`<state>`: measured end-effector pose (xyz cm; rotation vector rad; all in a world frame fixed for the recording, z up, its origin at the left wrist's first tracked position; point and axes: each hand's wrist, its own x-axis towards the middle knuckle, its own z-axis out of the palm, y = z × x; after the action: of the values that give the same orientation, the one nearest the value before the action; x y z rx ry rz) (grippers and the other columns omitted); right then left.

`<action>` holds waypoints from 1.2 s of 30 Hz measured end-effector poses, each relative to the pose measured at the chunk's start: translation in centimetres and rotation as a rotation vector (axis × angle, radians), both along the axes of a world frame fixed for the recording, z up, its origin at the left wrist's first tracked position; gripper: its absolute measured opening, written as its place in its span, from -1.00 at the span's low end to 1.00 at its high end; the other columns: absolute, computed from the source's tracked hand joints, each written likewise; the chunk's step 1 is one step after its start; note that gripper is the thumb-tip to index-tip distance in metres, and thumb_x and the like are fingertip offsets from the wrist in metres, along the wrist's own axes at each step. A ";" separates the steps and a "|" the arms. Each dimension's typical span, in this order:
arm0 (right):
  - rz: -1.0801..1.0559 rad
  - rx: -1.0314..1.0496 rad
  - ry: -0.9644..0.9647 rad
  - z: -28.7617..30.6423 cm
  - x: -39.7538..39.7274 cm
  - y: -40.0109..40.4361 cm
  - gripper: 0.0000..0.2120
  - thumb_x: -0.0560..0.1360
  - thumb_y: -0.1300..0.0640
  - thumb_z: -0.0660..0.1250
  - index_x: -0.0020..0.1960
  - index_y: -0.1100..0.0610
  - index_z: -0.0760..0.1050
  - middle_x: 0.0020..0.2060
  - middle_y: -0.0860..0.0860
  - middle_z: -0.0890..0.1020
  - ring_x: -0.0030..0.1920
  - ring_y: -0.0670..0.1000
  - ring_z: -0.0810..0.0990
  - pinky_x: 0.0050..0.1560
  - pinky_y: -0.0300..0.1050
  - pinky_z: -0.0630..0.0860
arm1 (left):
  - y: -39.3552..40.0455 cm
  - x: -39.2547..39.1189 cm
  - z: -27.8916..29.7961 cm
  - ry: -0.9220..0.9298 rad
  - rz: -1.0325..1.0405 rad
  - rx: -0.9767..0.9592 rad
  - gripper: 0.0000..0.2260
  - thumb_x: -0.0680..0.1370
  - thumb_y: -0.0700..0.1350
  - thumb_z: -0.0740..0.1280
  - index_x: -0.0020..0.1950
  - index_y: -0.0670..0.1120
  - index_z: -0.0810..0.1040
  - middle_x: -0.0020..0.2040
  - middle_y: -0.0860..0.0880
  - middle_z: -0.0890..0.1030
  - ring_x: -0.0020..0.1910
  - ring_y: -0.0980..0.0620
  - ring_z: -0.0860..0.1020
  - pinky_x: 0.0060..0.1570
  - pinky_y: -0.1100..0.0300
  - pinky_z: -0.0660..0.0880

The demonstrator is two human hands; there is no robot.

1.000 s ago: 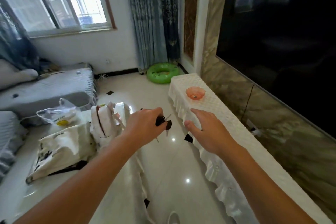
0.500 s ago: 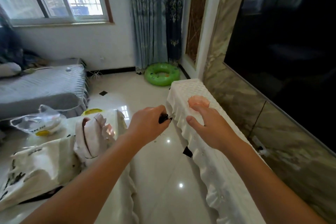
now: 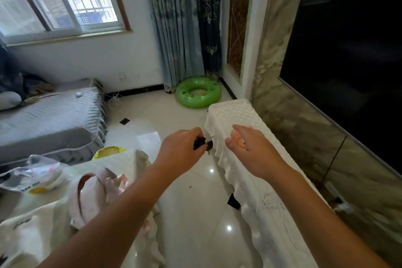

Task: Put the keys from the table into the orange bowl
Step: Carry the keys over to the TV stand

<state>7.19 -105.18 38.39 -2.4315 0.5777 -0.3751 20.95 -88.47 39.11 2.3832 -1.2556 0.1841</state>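
The left hand (image 3: 181,150) was clamped on the keys (image 3: 203,144), holding them in the air just short of the cabinet (image 3: 256,193). The right hand (image 3: 250,151), fingers apart and empty, covered most of the bowl (image 3: 241,141), apparently to steady it for the drop.

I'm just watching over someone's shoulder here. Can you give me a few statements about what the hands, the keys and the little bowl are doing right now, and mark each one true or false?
1. The left hand holds the keys. True.
2. The keys already lie in the orange bowl. False: they are in the left hand's grip, beside the white covered cabinet.
3. The right hand is open and holds nothing. True.
4. The orange bowl sits on the floor. False: it sits on the white covered cabinet, mostly hidden behind the right hand.
5. A green swim ring lies on the floor by the curtain. True.
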 end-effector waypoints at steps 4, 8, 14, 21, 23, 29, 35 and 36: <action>0.006 0.051 0.000 -0.6 4.0 -5.3 -0.35 0.49 -0.35 0.07 0.47 -0.03 0.24 0.42 -0.02 0.36 0.41 0.02 0.24 0.35 0.06 0.22 | -5.5 3.2 0.0 0.006 0.010 0.022 -0.87 0.48 0.05 0.34 -0.04 0.05 0.52 -0.24 0.10 0.57 -0.26 0.07 0.48 -0.33 0.17 0.34; 0.011 0.069 -0.006 -0.6 7.6 -9.9 -0.37 0.51 -0.31 0.09 0.47 -0.02 0.25 0.41 -0.02 0.37 0.40 0.03 0.25 0.34 0.04 0.22 | -9.8 6.2 -0.1 0.007 0.026 0.017 -0.89 0.48 0.04 0.34 -0.05 0.05 0.53 -0.27 0.10 0.55 -0.28 0.08 0.46 -0.34 0.18 0.33; -0.009 0.015 0.009 -0.4 12.0 -15.2 -0.36 0.50 -0.34 0.06 0.47 -0.04 0.25 0.42 -0.06 0.36 0.40 -0.03 0.24 0.34 0.02 0.23 | -15.8 10.9 0.0 0.011 0.009 0.011 -0.85 0.49 0.08 0.32 -0.02 0.04 0.53 -0.23 0.05 0.58 -0.26 0.04 0.49 -0.31 0.13 0.44; -0.114 -0.023 -0.010 -0.7 19.1 -21.0 -0.35 0.49 -0.35 0.05 0.46 -0.03 0.26 0.41 -0.04 0.38 0.40 -0.02 0.25 0.32 -0.02 0.23 | -23.4 19.1 -0.3 -0.003 -0.087 -0.039 -0.84 0.47 0.05 0.35 0.01 0.05 0.54 -0.17 0.05 0.60 -0.19 0.03 0.51 -0.31 0.14 0.37; -0.167 -0.015 -0.005 -1.0 21.3 -22.3 -0.35 0.48 -0.36 0.05 0.46 -0.04 0.25 0.40 -0.05 0.39 0.40 -0.03 0.26 0.32 0.00 0.26 | -25.3 21.9 -0.6 -0.005 -0.138 -0.052 -0.84 0.47 0.05 0.36 0.01 0.05 0.55 -0.19 0.05 0.61 -0.21 0.03 0.51 -0.32 0.16 0.35; -0.362 0.002 0.011 -0.7 27.5 -25.2 -0.39 0.49 -0.35 0.09 0.46 -0.10 0.25 0.40 -0.07 0.38 0.37 -0.04 0.28 0.19 -0.11 0.24 | -30.7 30.4 -0.8 0.080 -0.267 -0.020 -0.85 0.48 0.07 0.35 -0.01 0.05 0.53 -0.19 0.04 0.60 -0.26 0.04 0.52 -0.32 0.12 0.45; -0.470 -0.022 0.001 0.8 30.8 -27.6 -0.37 0.48 -0.37 0.07 0.45 -0.09 0.25 0.37 -0.04 0.41 0.33 -0.04 0.32 0.10 -0.12 0.28 | -35.5 34.6 0.0 0.071 -0.416 -0.043 -0.88 0.47 0.05 0.35 -0.06 0.05 0.53 -0.24 0.08 0.56 -0.27 0.07 0.50 -0.36 0.15 0.42; -0.482 -0.032 0.002 1.0 31.0 -28.0 -0.35 0.47 -0.39 0.06 0.45 -0.09 0.25 0.37 -0.04 0.41 0.34 -0.03 0.31 0.11 -0.12 0.27 | -36.1 34.9 0.1 0.074 -0.440 -0.059 -0.89 0.47 0.04 0.36 -0.06 0.06 0.53 -0.26 0.11 0.53 -0.29 0.09 0.47 -0.40 0.21 0.36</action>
<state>38.19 -133.17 39.38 -2.3025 1.1694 -0.5784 55.84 -124.60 39.24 1.9853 -1.6717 -0.0027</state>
